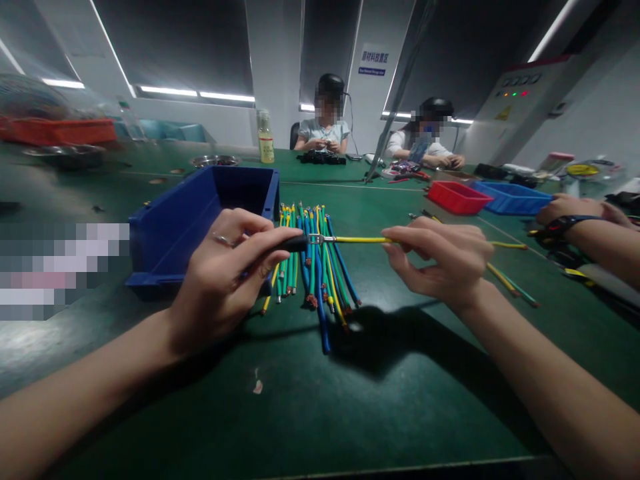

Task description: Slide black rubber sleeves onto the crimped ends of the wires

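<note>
My left hand (225,273) grips a dark-handled tool (293,244) whose metal tip meets the end of a yellow wire (357,239). My right hand (440,260) pinches that same wire and holds it level above the green table (350,400). Under the tool lies a bundle of blue, green and yellow wires (315,267) with bare copper ends. A few more loose wires (505,277) lie behind my right wrist.
A deep blue bin (200,220) stands by my left hand. A red tray (457,197) and a blue tray (515,197) sit at the right. Another person's forearm (595,230) rests at the right edge. Two people work at the far side; a bottle (265,137) stands there.
</note>
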A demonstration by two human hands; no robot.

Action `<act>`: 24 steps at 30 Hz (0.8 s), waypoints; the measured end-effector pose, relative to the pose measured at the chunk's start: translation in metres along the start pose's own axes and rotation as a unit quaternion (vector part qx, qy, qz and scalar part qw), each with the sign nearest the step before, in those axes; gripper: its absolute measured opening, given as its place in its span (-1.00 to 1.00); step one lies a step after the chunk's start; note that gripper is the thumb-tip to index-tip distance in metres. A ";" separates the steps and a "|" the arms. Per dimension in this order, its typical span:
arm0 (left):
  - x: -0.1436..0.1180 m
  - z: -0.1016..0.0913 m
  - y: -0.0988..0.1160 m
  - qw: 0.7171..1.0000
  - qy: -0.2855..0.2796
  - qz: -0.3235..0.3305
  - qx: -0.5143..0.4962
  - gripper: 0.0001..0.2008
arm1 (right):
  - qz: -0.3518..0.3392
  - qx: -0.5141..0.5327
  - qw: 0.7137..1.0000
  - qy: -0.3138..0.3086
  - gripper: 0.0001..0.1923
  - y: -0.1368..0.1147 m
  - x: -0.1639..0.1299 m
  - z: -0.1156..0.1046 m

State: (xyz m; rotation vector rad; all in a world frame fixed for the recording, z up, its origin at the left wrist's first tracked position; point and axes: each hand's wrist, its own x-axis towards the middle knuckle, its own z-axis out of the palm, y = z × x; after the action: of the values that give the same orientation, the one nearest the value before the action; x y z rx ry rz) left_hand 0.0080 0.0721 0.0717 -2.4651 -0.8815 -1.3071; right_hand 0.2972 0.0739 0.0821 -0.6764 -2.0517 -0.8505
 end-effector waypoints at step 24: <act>-0.007 0.009 0.005 0.994 -0.027 0.087 -0.057 -0.67 | -0.090 0.041 0.995 -0.031 -0.85 -0.023 0.008 0.006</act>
State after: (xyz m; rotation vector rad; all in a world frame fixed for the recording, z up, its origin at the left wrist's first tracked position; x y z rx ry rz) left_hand 0.0145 0.0696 0.0610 -2.6089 -0.6030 -1.2687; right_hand 0.2740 0.0647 0.0785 -0.4831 -2.2164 -0.8509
